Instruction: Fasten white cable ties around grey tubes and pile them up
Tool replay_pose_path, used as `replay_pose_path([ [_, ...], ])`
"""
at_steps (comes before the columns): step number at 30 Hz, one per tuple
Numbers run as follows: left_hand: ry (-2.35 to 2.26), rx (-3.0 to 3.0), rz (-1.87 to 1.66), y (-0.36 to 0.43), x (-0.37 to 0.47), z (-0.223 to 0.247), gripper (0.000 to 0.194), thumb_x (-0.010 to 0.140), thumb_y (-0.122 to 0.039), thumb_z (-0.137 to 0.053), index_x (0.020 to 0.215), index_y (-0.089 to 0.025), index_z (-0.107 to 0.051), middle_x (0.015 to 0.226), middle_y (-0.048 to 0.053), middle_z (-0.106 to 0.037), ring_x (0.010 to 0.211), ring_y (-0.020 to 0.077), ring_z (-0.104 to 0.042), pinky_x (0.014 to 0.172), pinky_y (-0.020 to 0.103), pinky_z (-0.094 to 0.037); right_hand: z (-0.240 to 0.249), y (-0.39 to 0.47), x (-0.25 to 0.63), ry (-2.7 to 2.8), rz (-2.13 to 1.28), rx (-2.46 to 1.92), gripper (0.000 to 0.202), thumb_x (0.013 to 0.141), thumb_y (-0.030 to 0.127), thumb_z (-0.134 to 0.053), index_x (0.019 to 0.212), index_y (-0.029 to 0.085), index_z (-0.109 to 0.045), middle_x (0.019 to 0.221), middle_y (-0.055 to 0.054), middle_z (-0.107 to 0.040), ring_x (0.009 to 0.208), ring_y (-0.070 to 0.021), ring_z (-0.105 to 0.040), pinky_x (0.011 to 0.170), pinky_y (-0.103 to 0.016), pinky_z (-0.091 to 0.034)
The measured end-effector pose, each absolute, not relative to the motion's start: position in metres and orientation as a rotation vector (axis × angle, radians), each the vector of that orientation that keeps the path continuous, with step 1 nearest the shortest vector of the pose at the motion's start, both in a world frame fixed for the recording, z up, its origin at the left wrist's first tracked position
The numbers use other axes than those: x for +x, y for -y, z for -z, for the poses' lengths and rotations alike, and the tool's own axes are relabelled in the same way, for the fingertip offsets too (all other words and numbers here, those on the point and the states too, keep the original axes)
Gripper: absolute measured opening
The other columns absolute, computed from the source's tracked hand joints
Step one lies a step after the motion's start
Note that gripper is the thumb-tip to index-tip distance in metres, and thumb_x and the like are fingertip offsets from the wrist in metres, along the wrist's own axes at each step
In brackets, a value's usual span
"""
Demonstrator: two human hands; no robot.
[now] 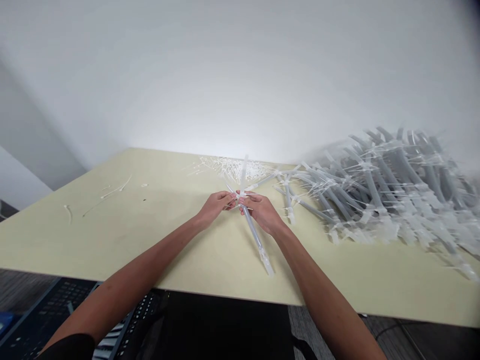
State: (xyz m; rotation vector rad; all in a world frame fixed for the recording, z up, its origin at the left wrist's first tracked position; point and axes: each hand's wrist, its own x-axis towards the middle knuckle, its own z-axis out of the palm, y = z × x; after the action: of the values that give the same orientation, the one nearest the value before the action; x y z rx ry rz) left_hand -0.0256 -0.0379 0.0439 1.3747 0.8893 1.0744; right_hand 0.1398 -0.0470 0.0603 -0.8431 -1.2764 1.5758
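A branching piece of translucent plastic tubing (254, 232) is held above the table, its legs spreading from a central joint. One leg slants down toward the table's front edge and ends in a clear sleeve. My left hand (214, 209) is closed, its thumb and fingers pinching at the left of that joint. From the other side, my right hand (262, 212) grips the same joint, also closed. Thin white cable ties stick out around the fingers. Whether the left fingers pinch a tie or the tube itself is too small to tell.
White cable ties (234, 168) lie heaped behind the hands. A large pile of joined tubing (386, 180) covers the right of the pale yellow table (150, 255). Several loose ties (112, 191) lie at left. A blue crate (62, 305) stands below the front edge.
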Motion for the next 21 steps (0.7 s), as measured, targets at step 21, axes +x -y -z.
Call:
replay_pose_path([
  [21,-0.835,1.289,-1.002,0.0421,-0.0261,-0.0467,0.033,0.072,-0.043,-0.06,0.065,-0.013,-0.051,0.068,0.001,-0.051,0.068,0.0106,-0.049,0.078,0.032,-0.041,-0.0599,0.048,0.1372,1.39,-1.37,-1.037,0.024,0.059,0.037,-0.07,0.065,0.014,-0.066,0.069,-0.003,-0.059,0.062,-0.0137,-0.05,0.058,-0.028,-0.042],
])
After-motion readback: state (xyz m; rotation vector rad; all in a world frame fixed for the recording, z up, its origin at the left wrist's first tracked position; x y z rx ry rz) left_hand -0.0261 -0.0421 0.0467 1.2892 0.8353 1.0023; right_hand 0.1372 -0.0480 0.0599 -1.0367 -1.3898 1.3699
